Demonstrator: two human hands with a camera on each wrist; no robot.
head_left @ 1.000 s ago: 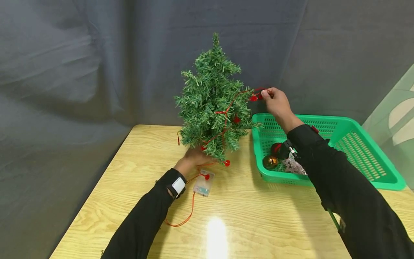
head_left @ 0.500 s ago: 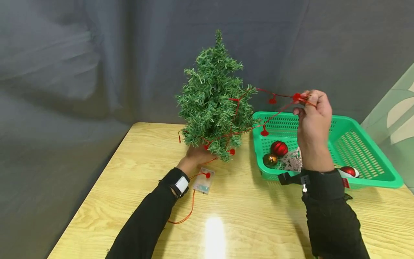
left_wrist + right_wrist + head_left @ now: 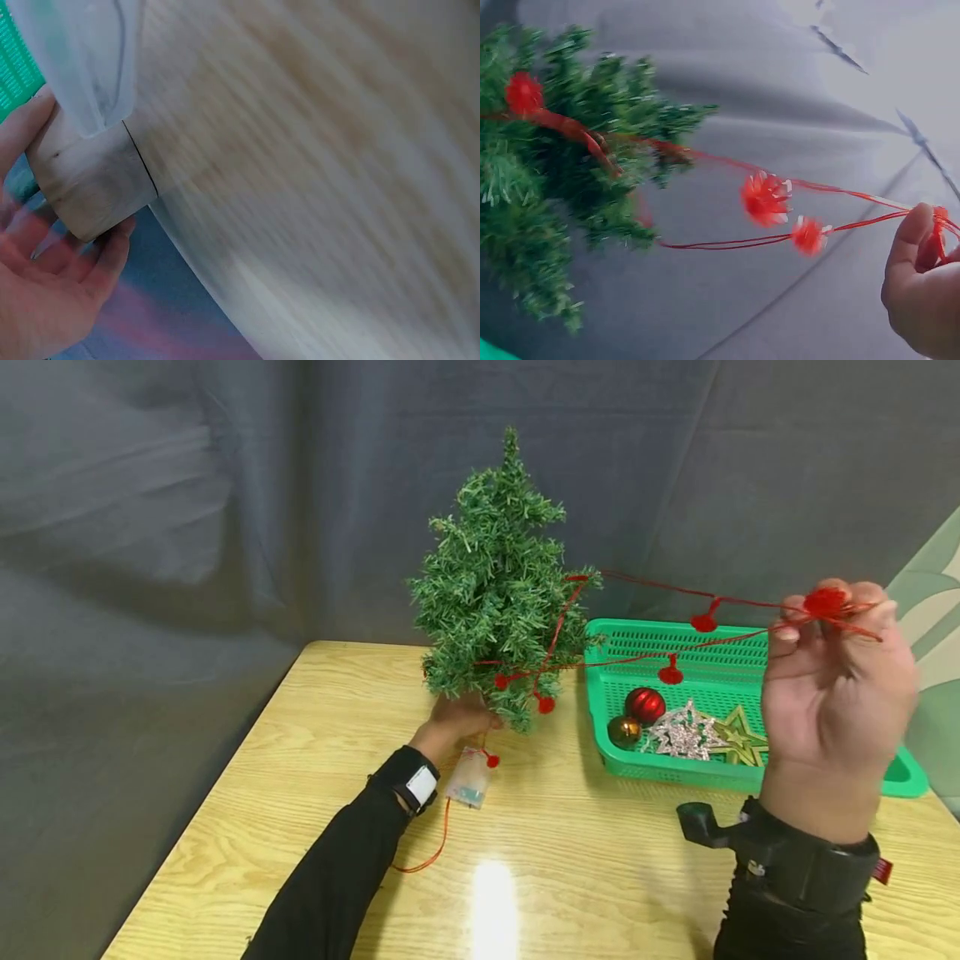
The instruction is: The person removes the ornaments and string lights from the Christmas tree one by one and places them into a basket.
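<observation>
Both arms wear black long sleeves. The left wrist [image 3: 415, 787] carries a black strap with a white square block. The right wrist [image 3: 806, 865] has a wide black band with a small red tag.

Overhead glare on the table [image 3: 501, 893]; both wrist views motion-blurred.

In my right hand [image 3: 832, 693] I pinch a thin, glossy red wire light string [image 3: 675, 602] with small frilly plastic-looking blooms. It leads off to the bristly, matt green artificial tree [image 3: 498, 593], whose raw wooden base block [image 3: 90, 180] my left hand [image 3: 457, 718] grips. Under that sits a varnished, shiny wood-grain table [image 3: 570, 860]. Below the string: a perforated green plastic basket [image 3: 825, 677] and a glossy red bauble [image 3: 645, 705].
</observation>
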